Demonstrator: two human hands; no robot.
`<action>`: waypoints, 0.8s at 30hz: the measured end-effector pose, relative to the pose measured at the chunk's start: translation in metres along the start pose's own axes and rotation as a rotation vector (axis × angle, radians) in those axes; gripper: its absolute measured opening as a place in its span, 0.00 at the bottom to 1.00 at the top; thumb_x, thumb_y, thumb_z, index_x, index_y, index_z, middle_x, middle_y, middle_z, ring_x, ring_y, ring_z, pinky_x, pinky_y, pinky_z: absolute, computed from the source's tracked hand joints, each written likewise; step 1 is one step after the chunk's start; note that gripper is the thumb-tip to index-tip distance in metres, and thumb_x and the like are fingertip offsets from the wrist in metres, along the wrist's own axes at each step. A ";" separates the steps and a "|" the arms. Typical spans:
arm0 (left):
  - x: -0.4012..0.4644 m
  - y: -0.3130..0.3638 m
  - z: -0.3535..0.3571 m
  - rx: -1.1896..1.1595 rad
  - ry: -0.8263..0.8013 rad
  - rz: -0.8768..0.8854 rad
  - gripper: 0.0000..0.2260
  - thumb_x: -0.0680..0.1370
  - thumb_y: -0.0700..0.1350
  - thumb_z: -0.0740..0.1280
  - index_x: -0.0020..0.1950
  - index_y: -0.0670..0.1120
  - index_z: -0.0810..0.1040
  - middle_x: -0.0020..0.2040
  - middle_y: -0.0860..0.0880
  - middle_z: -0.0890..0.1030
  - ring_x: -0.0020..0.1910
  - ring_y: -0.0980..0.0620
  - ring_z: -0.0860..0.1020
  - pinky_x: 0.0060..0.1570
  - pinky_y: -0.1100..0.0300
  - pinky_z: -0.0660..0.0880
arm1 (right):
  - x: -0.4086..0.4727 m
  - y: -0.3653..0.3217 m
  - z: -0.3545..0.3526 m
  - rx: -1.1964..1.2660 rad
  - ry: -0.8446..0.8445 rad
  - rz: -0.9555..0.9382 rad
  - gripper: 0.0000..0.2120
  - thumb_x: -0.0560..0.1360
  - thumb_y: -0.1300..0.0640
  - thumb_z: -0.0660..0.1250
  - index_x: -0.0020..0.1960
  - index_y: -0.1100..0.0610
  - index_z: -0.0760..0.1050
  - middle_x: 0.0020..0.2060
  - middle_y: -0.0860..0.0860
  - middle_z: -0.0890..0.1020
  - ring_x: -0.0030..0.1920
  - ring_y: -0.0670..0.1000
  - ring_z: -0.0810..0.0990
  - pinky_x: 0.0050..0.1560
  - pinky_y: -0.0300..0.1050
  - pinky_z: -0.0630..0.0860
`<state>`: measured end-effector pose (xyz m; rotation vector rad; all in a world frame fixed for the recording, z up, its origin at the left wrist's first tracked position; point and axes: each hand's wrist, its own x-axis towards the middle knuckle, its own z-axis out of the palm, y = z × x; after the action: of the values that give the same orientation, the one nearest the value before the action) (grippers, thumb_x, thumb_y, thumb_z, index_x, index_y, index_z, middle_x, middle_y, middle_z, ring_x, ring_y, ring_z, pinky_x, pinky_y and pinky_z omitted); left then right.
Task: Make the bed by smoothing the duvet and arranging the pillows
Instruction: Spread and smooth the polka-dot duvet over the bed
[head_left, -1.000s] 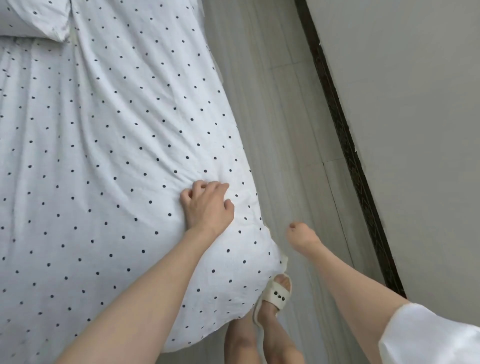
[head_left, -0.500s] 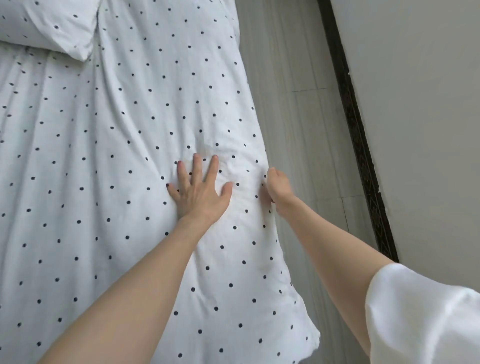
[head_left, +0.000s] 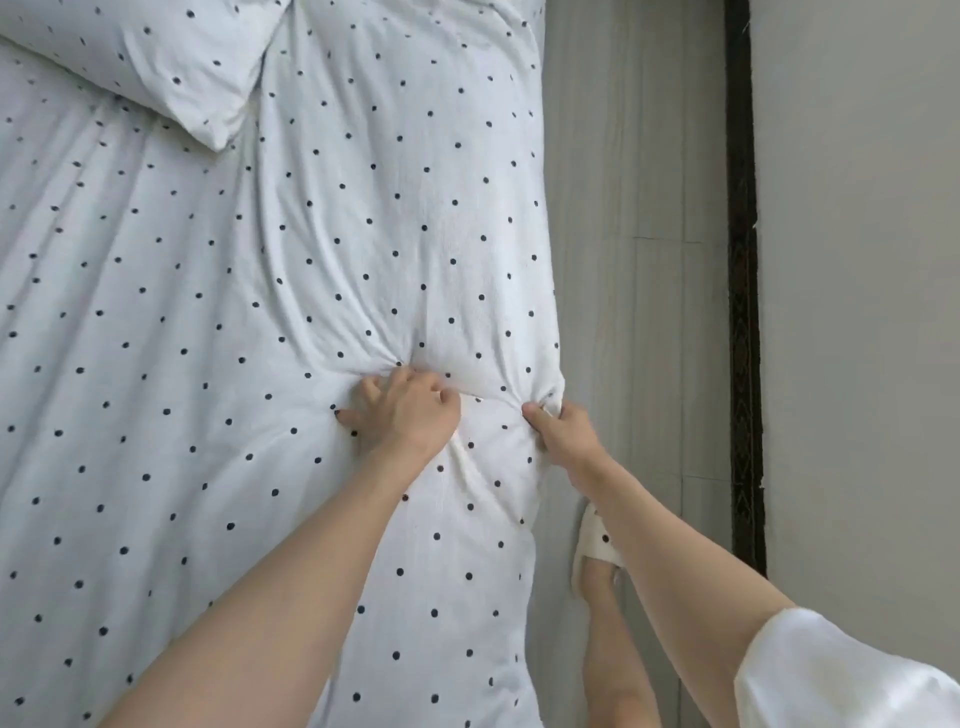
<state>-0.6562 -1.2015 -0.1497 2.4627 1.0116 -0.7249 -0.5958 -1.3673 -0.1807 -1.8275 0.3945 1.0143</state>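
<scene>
So both hands are bunched into the polka-dot duvet (head_left: 363, 234) along the right edge of the bed, close together but not touching. The left hand (head_left: 405, 410) has its fingers dug into a fistful of fabric a bit in from the edge, and the right hand (head_left: 563, 428) is clamped on the very rim where the duvet hangs over toward the floor (head_left: 623, 260). Creases fan out from both grips up the bed.

What I'd worry about: if the pull goes sideways from here, the whole duvet probably slides off-centre and leaves the far side short. Gripping this tight likely just trades the old wrinkles for a new puckered star where the fists are, so that spot will need flattening after. The pillow (head_left: 171, 67) near the top left of the bed overlaps the duvet's upper part, so a hard tug could drag it crooked too. Also a slippered foot (head_left: 597, 545) is right by the hanging edge, easy to step on it.
</scene>
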 end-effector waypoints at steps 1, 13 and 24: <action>0.002 0.010 -0.004 0.020 0.040 -0.060 0.15 0.74 0.53 0.52 0.54 0.57 0.76 0.63 0.55 0.70 0.64 0.43 0.62 0.61 0.40 0.61 | 0.002 0.003 -0.006 -0.104 -0.014 0.029 0.09 0.76 0.54 0.66 0.38 0.56 0.73 0.32 0.48 0.75 0.36 0.50 0.75 0.31 0.36 0.71; 0.053 0.157 -0.046 -0.216 0.459 0.052 0.28 0.75 0.54 0.63 0.73 0.48 0.60 0.75 0.46 0.57 0.74 0.44 0.52 0.67 0.44 0.57 | 0.077 -0.141 -0.106 -0.164 -0.098 -0.077 0.15 0.78 0.61 0.54 0.61 0.57 0.73 0.47 0.54 0.79 0.41 0.53 0.77 0.48 0.45 0.76; 0.122 0.177 -0.066 -0.029 0.279 -0.160 0.54 0.65 0.69 0.68 0.74 0.52 0.34 0.77 0.45 0.41 0.75 0.39 0.41 0.65 0.31 0.52 | 0.144 -0.240 -0.076 -0.019 -0.238 -0.028 0.11 0.78 0.51 0.60 0.58 0.54 0.72 0.53 0.51 0.78 0.52 0.50 0.78 0.54 0.48 0.77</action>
<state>-0.4321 -1.2209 -0.1426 2.5266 1.3226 -0.4155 -0.3182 -1.2955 -0.1372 -1.6995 0.2147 1.2035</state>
